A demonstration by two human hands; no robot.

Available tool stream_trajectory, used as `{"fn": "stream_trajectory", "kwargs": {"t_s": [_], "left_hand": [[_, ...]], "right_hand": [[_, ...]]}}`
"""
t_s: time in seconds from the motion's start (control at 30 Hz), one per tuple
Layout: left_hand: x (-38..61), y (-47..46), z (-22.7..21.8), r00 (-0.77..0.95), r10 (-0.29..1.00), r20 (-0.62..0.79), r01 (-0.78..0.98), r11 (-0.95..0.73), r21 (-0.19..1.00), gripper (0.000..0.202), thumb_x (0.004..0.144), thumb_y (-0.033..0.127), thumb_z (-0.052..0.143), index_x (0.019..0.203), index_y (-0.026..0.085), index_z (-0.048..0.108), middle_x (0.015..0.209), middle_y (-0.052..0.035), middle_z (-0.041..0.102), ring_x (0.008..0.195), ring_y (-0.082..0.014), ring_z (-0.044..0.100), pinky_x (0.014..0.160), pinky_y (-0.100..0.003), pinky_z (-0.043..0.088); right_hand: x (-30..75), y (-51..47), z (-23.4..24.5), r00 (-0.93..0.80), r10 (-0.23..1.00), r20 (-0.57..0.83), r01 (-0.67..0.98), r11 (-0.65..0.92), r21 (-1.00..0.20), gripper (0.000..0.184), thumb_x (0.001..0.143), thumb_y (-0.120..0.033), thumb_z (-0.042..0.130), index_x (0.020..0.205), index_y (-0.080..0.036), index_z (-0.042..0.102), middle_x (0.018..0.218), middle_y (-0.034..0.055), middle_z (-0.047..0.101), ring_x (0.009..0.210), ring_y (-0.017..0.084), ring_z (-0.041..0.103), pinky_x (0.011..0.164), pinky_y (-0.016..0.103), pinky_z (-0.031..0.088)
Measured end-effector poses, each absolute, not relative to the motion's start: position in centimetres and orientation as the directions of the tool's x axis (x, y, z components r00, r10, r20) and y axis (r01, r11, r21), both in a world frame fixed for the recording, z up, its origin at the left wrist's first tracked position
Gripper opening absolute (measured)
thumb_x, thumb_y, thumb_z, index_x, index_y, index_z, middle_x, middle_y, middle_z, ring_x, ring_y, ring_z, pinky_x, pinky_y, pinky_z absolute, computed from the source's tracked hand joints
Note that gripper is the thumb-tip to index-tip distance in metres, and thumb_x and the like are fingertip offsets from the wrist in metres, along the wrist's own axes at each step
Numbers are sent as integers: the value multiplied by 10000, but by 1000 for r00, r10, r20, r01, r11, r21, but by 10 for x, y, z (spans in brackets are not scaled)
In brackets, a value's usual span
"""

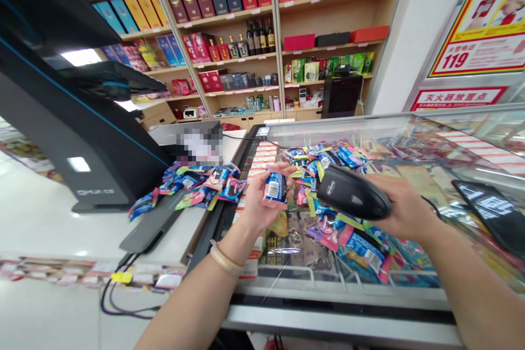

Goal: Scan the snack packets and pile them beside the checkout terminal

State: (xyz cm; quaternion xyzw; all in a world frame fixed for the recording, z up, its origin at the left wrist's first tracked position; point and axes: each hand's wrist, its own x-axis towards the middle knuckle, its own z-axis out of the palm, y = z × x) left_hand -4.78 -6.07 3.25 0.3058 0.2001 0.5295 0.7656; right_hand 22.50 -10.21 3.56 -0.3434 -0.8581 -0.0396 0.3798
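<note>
My left hand point(259, 202) is closed around a small blue snack packet point(275, 188), its white barcode label facing up. A black handheld barcode scanner point(353, 192) is gripped in my right hand point(404, 205), its head turned toward the packet and apart from it. Beneath and around the scanner, more blue, pink and green snack packets point(365, 249) lie in a loose pile on the glass top point(283, 273) of a display case. Another heap of similar packets point(205, 183) rests to the left, by the foot of the checkout machine.
A dark checkout machine point(98, 136) with a screen stands at the left on a white counter point(53, 235). A black phone-like device point(492, 213) lies on the glass at the right. Shelves point(229, 13) of boxes and bottles line the back wall. Cables point(109, 295) hang at the counter's front.
</note>
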Motion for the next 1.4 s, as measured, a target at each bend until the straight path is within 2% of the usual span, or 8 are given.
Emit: {"fn": "stream_trajectory", "kwargs": {"t_s": [0.43,0.63,0.87,0.97,1.07,1.17,1.27,1.4], "left_hand": [[-48,-54,21,321,947,28,-571,170,803,270,806,344,595,1004,167,643,1112,-94,683,723,-133,580,543,-216,472],[-47,-55,23,368,930,25,-570,205,796,273,808,350,589,992,156,644,862,-61,666,641,-126,554,480,-194,415],[-46,-55,22,302,953,28,-596,166,786,248,774,330,625,962,168,636,1063,-72,684,725,-118,581,547,-195,457],[-52,-50,25,198,979,42,-534,72,843,289,771,365,624,990,177,638,1031,-57,669,686,-110,556,473,-176,365],[-69,-42,31,-89,986,141,-324,-163,932,293,795,340,589,1039,188,648,926,-29,633,636,-98,525,480,-185,358],[-96,-30,37,-443,832,332,81,-332,940,262,855,296,532,1072,213,653,920,-26,592,752,-128,580,654,-228,482],[-127,-16,40,-657,571,492,430,-253,867,254,866,231,530,1083,196,658,1191,-95,536,1163,-204,556,1038,-327,446],[-157,-3,37,-764,482,429,497,16,868,468,805,182,601,1270,136,575,1433,-195,375,1410,-316,379,1205,-455,279]], "right_hand": [[206,-114,45,-535,605,590,589,768,-252,152,796,-265,597,934,-220,642,764,32,701,653,163,639,607,264,454],[206,-114,46,-549,604,578,595,768,-237,82,774,-236,607,855,-230,601,715,5,663,622,145,607,582,249,428],[210,-111,41,-535,563,629,607,775,-177,166,784,-246,602,948,-226,621,778,27,700,672,174,660,601,272,471],[216,-107,35,-518,550,655,633,761,-139,175,809,-280,626,978,-237,615,805,41,714,691,201,680,600,299,496],[222,-103,30,-504,542,672,640,757,-131,207,836,-351,643,1012,-245,619,853,62,731,701,227,694,599,330,519],[225,-100,27,-481,532,697,639,757,-138,204,854,-405,631,1003,-267,621,839,66,727,671,241,686,572,353,525],[228,-99,27,-444,521,729,642,753,-147,206,834,-429,637,988,-293,638,810,66,720,652,263,677,552,384,529],[234,-95,26,-397,537,744,687,712,-147,191,815,-387,623,980,-293,648,794,71,714,653,274,678,548,391,520]]}}
